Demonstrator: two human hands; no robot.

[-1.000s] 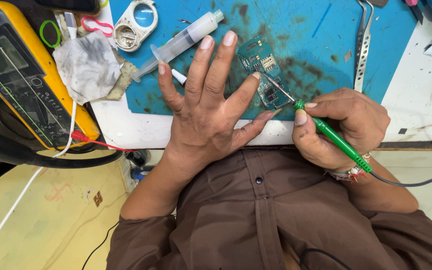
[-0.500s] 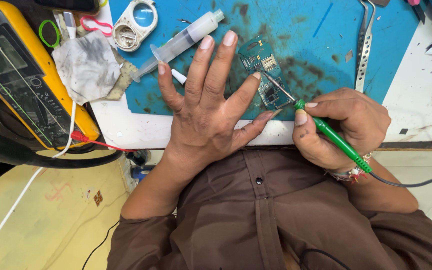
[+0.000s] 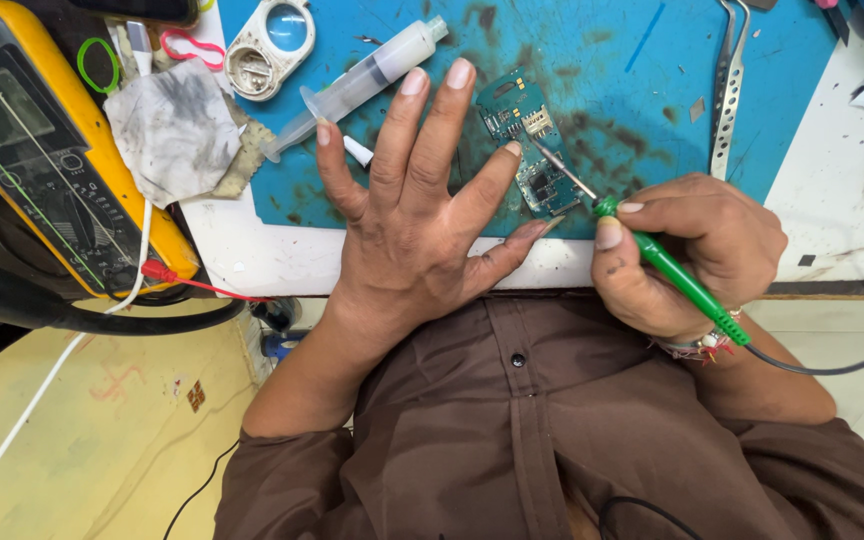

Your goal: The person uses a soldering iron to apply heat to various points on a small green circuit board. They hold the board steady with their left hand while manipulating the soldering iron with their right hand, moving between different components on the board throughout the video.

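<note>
A small green circuit board [image 3: 527,150] lies on a stained blue work mat [image 3: 592,60]. My left hand [image 3: 417,215] rests flat on the mat, fingers spread, with its index finger and thumb pressing on the board's left and lower edges. My right hand [image 3: 697,250] grips a green-handled soldering iron [image 3: 677,275] like a pen. The iron's metal tip [image 3: 562,170] touches the board near its middle. A dark cord runs from the iron's handle off to the right.
A clear syringe [image 3: 362,80] lies on the mat beyond my left fingers. Metal tweezers [image 3: 724,90] lie at the right. A yellow multimeter [image 3: 42,160] with red and white leads sits left, beside a dirty cloth [image 3: 172,130] and a round white magnifier [image 3: 272,35].
</note>
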